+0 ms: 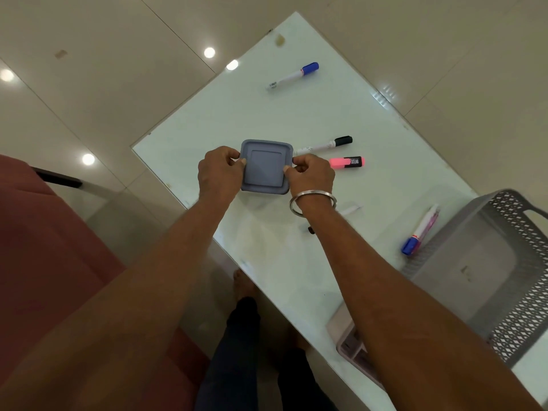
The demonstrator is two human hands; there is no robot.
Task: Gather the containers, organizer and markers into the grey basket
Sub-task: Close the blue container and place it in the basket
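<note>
A square grey-blue lidded container (267,166) sits near the middle of the glass table (237,114). My left hand (219,173) grips its left edge and my right hand (311,175) grips its right edge. A black-capped marker (324,145) and a pink highlighter (347,162) lie just right of it. One blue-capped marker (293,75) lies far back; another blue-capped marker (419,231) lies beside the grey basket (489,277) at the right. A pinkish organizer (351,345) shows partly under my right forearm.
The table's left edge runs diagonally close to my left hand. A reddish seat (44,247) fills the lower left. My legs and a foot (243,286) stand on the tiled floor below the table. A small white strip (351,209) lies near my right wrist.
</note>
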